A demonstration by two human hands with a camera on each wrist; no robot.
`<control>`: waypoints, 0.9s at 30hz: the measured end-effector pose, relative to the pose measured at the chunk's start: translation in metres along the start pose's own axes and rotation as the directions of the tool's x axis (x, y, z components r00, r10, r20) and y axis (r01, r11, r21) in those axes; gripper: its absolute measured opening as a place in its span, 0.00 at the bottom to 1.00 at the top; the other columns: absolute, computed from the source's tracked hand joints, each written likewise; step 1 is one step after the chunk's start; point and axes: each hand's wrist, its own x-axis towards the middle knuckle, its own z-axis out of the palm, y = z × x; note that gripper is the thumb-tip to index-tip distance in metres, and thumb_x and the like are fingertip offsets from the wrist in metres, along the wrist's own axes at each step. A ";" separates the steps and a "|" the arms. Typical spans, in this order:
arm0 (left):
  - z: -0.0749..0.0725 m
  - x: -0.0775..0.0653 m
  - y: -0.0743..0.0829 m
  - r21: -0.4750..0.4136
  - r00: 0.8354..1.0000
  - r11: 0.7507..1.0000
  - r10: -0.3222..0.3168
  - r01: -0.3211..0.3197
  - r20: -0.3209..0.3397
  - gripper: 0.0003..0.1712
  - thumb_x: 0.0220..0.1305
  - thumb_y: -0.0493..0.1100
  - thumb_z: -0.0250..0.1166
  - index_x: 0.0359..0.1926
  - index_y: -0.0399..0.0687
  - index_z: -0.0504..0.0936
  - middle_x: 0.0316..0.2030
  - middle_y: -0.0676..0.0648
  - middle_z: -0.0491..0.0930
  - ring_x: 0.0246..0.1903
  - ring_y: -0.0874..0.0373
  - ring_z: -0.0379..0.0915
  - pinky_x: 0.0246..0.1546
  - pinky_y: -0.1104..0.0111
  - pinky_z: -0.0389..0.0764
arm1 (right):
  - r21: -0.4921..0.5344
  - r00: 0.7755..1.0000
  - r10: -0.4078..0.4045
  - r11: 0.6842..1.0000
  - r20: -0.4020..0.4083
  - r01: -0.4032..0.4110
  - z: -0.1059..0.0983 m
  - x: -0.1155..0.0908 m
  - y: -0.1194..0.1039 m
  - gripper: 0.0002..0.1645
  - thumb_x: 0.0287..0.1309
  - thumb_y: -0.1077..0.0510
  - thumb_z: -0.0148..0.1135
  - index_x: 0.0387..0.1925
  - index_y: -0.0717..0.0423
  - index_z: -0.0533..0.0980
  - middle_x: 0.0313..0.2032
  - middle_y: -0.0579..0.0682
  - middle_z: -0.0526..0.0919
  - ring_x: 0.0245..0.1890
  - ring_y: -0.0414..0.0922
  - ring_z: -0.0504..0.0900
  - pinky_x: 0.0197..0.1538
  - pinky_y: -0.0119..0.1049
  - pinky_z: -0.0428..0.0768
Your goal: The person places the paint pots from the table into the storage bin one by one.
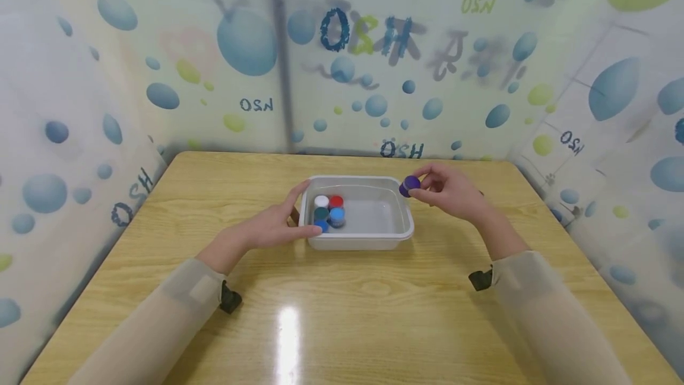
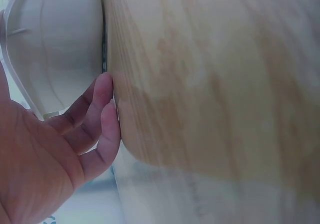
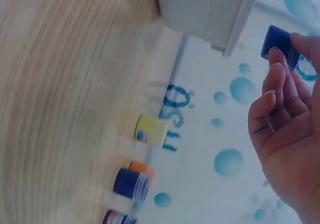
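In the head view my right hand (image 1: 447,191) pinches a small purple-lidded jar (image 1: 411,185) between thumb and fingers, over the right rim of a white plastic tub (image 1: 374,235). The right wrist view shows that jar (image 3: 278,44) tilted at the fingertips. My left hand (image 1: 275,223) holds the tub's left end, its thumb along the front rim and index finger at the back corner. Its other fingers (image 2: 102,86) bend beside the tub wall, down at the table. Inside, at the left, stand several jars with white (image 1: 322,201), red (image 1: 336,201), dark green, light blue and blue lids.
A yellow jar (image 3: 150,130), an orange one (image 3: 143,169), a dark blue one (image 3: 131,184) and another dark jar (image 3: 119,217) stand on the wooden table (image 1: 347,308) in the right wrist view. Patterned curtains (image 1: 363,76) enclose the table at the back and sides.
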 end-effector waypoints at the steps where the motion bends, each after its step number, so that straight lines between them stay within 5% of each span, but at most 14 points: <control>1: 0.000 0.000 0.000 0.000 1.000 1.000 0.001 -0.001 0.002 0.70 0.68 0.77 0.67 0.89 0.71 0.27 0.52 0.44 0.85 0.45 0.53 0.80 0.46 0.60 0.81 | 0.003 1.000 -0.006 1.000 0.005 0.006 0.004 0.002 -0.002 0.22 0.72 0.52 0.75 0.61 0.55 0.80 0.41 0.55 0.86 0.32 0.50 0.81 0.35 0.36 0.81; 18: -0.001 0.000 0.002 0.006 1.000 1.000 -0.014 0.014 0.010 0.71 0.68 0.79 0.67 0.89 0.70 0.27 0.53 0.43 0.85 0.47 0.53 0.82 0.50 0.58 0.83 | -0.049 0.980 -0.119 0.991 0.162 0.128 0.070 0.035 -0.032 0.20 0.68 0.52 0.77 0.58 0.48 0.82 0.38 0.47 0.85 0.38 0.48 0.80 0.43 0.40 0.80; 27: 0.000 0.000 0.001 -0.001 1.000 1.000 -0.017 0.017 0.008 0.71 0.67 0.79 0.67 0.89 0.71 0.27 0.53 0.43 0.85 0.47 0.53 0.83 0.49 0.59 0.83 | 0.054 0.952 -0.186 0.982 0.244 0.178 0.097 0.047 -0.040 0.16 0.68 0.51 0.77 0.53 0.44 0.83 0.37 0.47 0.85 0.38 0.49 0.81 0.46 0.39 0.82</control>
